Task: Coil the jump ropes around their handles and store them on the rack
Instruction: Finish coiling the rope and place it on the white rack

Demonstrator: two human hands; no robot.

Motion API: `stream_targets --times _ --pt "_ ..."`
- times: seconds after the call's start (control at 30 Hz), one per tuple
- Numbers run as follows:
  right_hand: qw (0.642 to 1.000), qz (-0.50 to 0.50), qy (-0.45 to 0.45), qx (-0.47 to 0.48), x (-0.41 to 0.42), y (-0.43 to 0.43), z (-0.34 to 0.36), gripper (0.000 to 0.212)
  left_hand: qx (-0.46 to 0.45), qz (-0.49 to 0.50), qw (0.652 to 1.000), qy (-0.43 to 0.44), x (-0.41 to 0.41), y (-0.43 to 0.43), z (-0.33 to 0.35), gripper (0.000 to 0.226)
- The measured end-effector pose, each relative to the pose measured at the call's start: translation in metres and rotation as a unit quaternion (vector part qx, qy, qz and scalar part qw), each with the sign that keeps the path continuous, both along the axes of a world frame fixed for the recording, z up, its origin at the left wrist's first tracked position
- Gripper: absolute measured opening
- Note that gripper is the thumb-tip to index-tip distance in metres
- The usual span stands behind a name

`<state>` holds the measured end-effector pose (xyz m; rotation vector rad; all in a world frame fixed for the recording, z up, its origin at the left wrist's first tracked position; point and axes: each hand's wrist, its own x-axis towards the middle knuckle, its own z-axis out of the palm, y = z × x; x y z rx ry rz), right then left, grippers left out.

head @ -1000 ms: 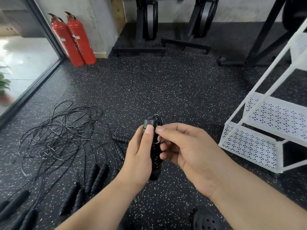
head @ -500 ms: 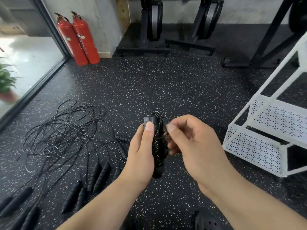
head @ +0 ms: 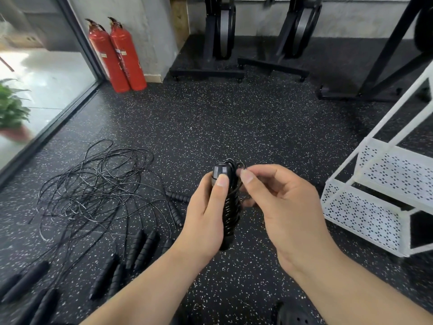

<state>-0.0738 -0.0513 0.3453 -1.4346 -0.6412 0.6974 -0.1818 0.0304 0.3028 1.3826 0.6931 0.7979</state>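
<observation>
While the left hand [head: 206, 214] grips the coiled handles [head: 228, 214] mid-frame, the right hand [head: 278, 202] pinches the cord's last loop [head: 240, 165]; tucking it comes next, then the white rack [head: 365, 207] at right.

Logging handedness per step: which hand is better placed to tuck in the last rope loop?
The right hand: its fingers pinch the loose loop atop the coiled handles, while the left hand grips those handles, thumb pressed near the top.
</observation>
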Motion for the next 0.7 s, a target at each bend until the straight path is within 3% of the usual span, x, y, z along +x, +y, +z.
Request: stream_targets --times 0.13,0.43,0.7 --pt "0.999 0.006 0.049 0.021 -0.005 0.001 0.000 0.025 0.023 -0.011 0.999 0.023 0.000 0.005 -0.006 0.033" --pt "0.999 0.038 -0.005 -0.035 -0.005 0.001 -0.001 0.023 0.012 0.001 1.000 0.022 0.000 0.005 -0.013 0.038" --pt "0.998 0.007 0.032 -0.052 0.002 0.006 -0.002 0.015 0.017 -0.006 0.999 0.042 0.000 0.001 -0.013 0.042"
